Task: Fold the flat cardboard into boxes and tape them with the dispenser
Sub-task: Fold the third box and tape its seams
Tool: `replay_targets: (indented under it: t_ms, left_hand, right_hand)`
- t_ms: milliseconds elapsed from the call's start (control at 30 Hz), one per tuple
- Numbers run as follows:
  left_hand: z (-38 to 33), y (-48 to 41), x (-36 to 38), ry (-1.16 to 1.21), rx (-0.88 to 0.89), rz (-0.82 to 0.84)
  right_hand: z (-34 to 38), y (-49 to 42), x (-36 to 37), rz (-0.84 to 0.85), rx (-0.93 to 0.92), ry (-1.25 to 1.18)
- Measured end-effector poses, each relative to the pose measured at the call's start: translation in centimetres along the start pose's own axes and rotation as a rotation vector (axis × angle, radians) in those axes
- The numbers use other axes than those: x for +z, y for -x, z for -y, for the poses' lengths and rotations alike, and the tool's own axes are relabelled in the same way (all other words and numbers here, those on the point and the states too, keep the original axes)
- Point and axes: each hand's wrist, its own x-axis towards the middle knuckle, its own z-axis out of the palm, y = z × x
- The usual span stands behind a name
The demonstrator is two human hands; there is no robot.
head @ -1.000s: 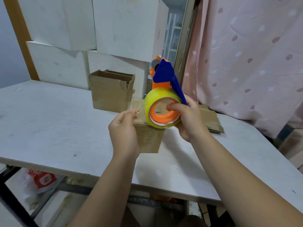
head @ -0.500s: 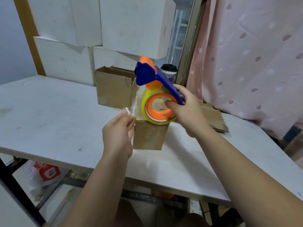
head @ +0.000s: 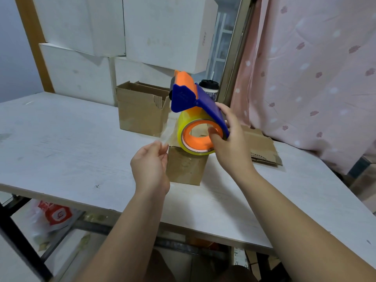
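A small folded cardboard box [head: 186, 168] stands on the white table [head: 67, 143] in front of me. My right hand [head: 231, 141] grips the blue and orange tape dispenser [head: 193, 102], thumb inside the orange core of its yellow tape roll, holding it just above the box's top. My left hand [head: 151, 163] pinches the free end of the clear tape [head: 165, 133] at the box's left edge; the strip runs up to the dispenser's head. A second, open-topped cardboard box [head: 141, 109] sits behind. Flat cardboard [head: 261, 146] lies to the right, partly hidden by my right hand.
White boxes [head: 162, 31] are stacked against the back wall. A dark-lidded cup [head: 209, 88] stands behind the dispenser. A pink curtain [head: 313, 68] hangs at the right. Under the table lies a red and white plastic bag [head: 53, 216].
The dispenser has tilted its head to the left and lifted slightly. My left hand has drawn the tape end out to the left and down, away from the roll.
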Motion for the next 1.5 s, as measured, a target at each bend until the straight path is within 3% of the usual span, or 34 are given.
replay_targets:
  t_ms: [467, 633, 1067, 1267, 1400, 1500]
  left_hand:
    - [0.0, -1.1, -0.8, -0.138, -0.043, 0.09]
    - [0.1, -1.1, -1.0, -0.132, -0.037, 0.098]
    - [-0.1, -1.8, -1.0, -0.132, -0.043, 0.108]
    - [-0.1, -2.3, -1.4, -0.266, -0.042, 0.114]
    - [0.0, -2.6, -1.5, -0.531, -0.064, 0.039]
    - [0.1, -2.8, -1.5, -0.547, -0.102, 0.058]
  right_hand:
    - [-0.1, -1.4, -1.0, 0.027, 0.134, -0.193]
    - [-0.4, -1.3, -1.1, 0.095, 0.11, -0.165]
    - [-1.2, -0.3, -1.0, 0.064, 0.09, -0.248]
    - [-1.4, -0.6, -0.9, 0.061, 0.107, -0.233]
    - [-1.5, -0.5, -0.7, 0.04, 0.113, -0.22]
    - [-1.6, -0.3, -0.7, 0.029, 0.108, -0.212]
